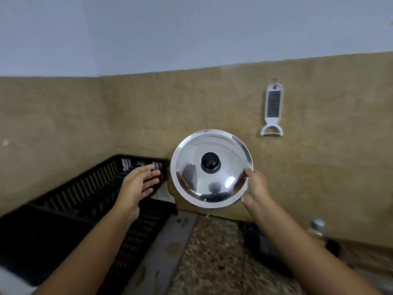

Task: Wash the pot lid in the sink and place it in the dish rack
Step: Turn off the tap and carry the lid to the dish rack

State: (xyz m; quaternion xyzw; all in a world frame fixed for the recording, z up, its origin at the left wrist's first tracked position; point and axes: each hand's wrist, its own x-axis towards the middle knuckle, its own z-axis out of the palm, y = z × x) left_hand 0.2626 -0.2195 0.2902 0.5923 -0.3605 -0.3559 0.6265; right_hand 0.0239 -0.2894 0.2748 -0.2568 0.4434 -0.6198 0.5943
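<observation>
Head view, pot lid (pixel 219 179) pinched by right fingers (pixel 248 171), seemingly dripping

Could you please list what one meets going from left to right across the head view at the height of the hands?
Dish rack → left hand → pot lid → right hand.

Dim, soft light; blurred, warped edges
</observation>
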